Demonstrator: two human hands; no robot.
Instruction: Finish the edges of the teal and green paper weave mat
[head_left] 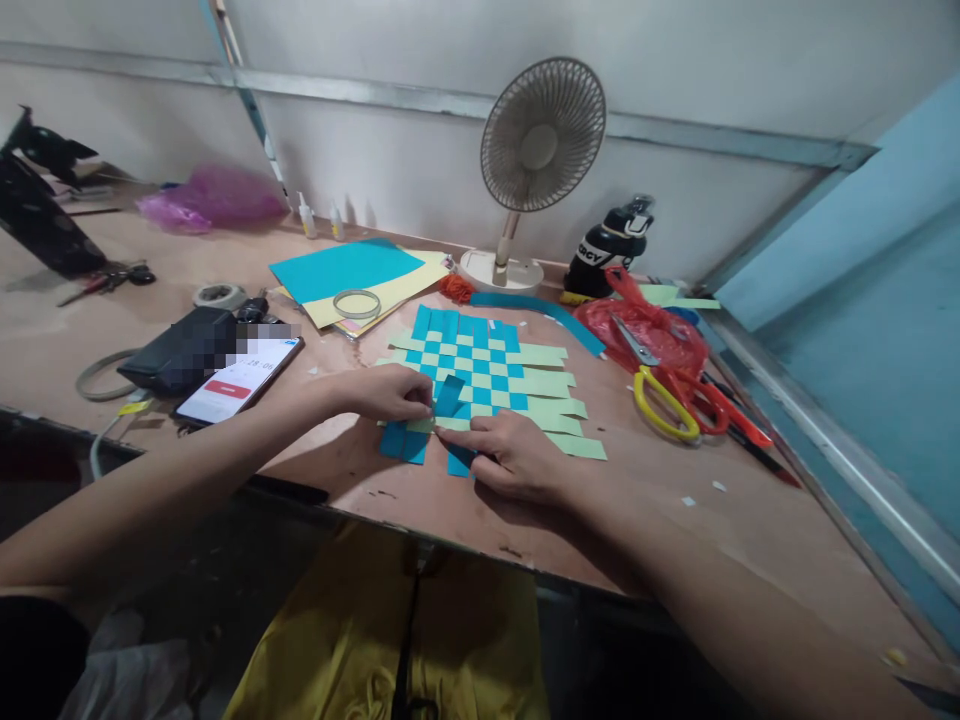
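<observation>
A woven paper mat (480,368) of blue and pale green strips lies on the table in front of me, forming a checkered pattern with loose ends at its sides. My left hand (394,392) is closed at the mat's lower left, its thumb and fingertips pinched on a pale green paper strip (452,425). From the other side, my right hand (517,455) rests on the mat's lower edge, index finger stretched out along that strip and the other fingers curled. Between the hands, one blue strip (450,396) is folded upward. Blue strip ends (403,443) stick out toward me.
Left are a phone (240,380), a black case (178,350) and a tape roll (219,296). Paper sheets (345,275) and a fan (544,140) stand behind. Right are yellow-handled scissors (666,405), a red plastic bag (652,325) and a black bottle (607,250).
</observation>
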